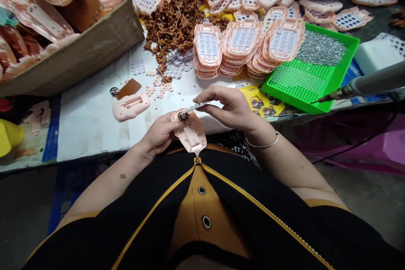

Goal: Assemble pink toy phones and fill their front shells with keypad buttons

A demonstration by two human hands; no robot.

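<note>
My left hand [160, 133] is closed on the edge of a pink plastic casing half [193, 135], its inner side facing up. A small round black speaker [183, 116] sits at the casing's upper end, by my left thumb. Between the thumb and fingers of my right hand [230, 107] is a thin circuit board [199, 105], seen nearly edge-on above the casing. Whether wires join it to the speaker is too small to tell. Left of my hands lies another pink casing half [131, 106], with a brown circuit board [129, 89] and a round speaker [114, 91] touching its top.
Stacked pink casings with keypads [242, 38] stand behind my hands, beside a heap of brown plastic parts [174, 19]. A green tray [343, 65] of screws is at right, under a hanging screwdriver [357, 87]. A cardboard box [95, 57] of casings fills the left.
</note>
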